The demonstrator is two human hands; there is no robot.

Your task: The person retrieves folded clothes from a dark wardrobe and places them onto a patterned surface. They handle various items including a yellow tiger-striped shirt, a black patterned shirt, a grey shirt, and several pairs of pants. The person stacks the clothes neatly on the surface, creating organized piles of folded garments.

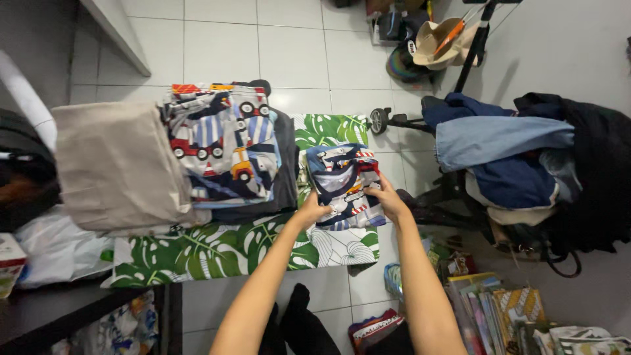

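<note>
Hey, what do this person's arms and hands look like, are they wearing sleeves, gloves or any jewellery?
Both arms are bare from the bottom edge of the picture to the fingers: no sleeves show. The left hand and the right hand have no gloves, and no watch, bracelet or ring can be seen on them. The forearms are slim and unmarked. Fingernails are too small to judge.

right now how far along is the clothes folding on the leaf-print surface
Done, apparently: a folded beige cloth and a folded vehicle-print garment on dark fabric lie flat on the green leaf-print surface. In hand: the left hand and right hand grip the small folded striped print garment by its near edge. Left: seemingly the unfolded blue and dark clothes heaped on the rack at right.
</note>
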